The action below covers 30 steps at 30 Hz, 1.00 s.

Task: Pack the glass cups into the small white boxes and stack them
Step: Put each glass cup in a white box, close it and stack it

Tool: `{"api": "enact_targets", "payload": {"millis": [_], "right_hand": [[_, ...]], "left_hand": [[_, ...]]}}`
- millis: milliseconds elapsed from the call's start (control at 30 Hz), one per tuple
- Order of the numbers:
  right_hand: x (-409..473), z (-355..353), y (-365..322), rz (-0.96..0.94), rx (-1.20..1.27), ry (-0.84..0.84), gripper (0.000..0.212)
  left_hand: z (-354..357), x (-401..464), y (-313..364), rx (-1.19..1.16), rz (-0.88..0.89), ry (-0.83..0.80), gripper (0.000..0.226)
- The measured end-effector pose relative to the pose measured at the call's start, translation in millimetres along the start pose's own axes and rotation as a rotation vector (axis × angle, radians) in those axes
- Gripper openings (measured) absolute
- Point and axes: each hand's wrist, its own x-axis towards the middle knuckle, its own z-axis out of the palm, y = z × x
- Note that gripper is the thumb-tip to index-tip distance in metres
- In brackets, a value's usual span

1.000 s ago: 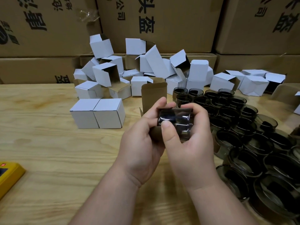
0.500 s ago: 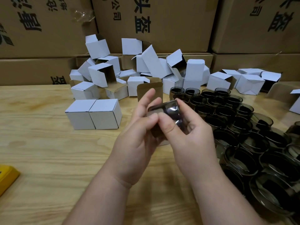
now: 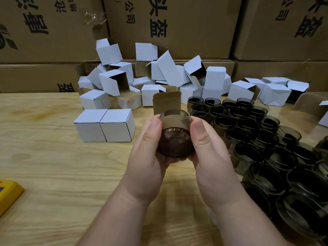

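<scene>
A smoky glass cup (image 3: 174, 139) sits between both my hands above the middle of the wooden table, its base turned toward me. My left hand (image 3: 147, 157) grips its left side and my right hand (image 3: 211, 155) grips its right side, thumbs on top. Behind the cup a brown cardboard flap (image 3: 166, 102) of a small box stands up; the rest of that box is hidden by the cup and my fingers. Several more dark glass cups (image 3: 248, 132) crowd the table's right side. Two closed white boxes (image 3: 104, 125) stand side by side to the left.
A heap of open white boxes (image 3: 159, 77) lies at the back of the table, more at the back right (image 3: 273, 91). Large brown cartons (image 3: 177, 27) wall off the rear. A yellow device (image 3: 8, 194) sits at the left edge.
The cup has been turned from lying sideways in my fingertips to base-toward-me, and both hands now hold it by its sides, slightly lower.
</scene>
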Motion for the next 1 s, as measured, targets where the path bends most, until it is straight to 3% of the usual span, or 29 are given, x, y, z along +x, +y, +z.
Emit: {"api": "enact_targets", "payload": {"millis": [333,500,600,767,867,1000], "right_hand": [[1.1,3.3,6.1,0.034,0.036,0.043,0.045],[-0.2,2.7,6.3,0.012,-0.003,0.013,0.03],[-0.1,2.9,6.7,0.008,-0.039,-0.002,0.025],[1.8,4.1,11.2,-0.018,-0.105,0.049,0.055],[1.6,5.5,16.8,-0.054,-0.103,0.144,0.062],[1.8,5.7,21.1,-0.094,-0.061,0.249,0.064]], "left_hand": [[-1.1,2.2,1.0,-0.206,-0.036,0.029,0.039],[-1.2,2.6,0.7,-0.192,0.026,0.03,0.038],[0.1,1.4,-1.2,-0.062,0.155,0.036,0.03],[-4.5,0.9,-3.0,0.322,0.386,0.105,0.029],[-17.4,4.6,-8.4,0.514,0.529,0.259,0.033],[-37.5,10.2,-22.3,0.67,0.472,0.382,0.047]]}}
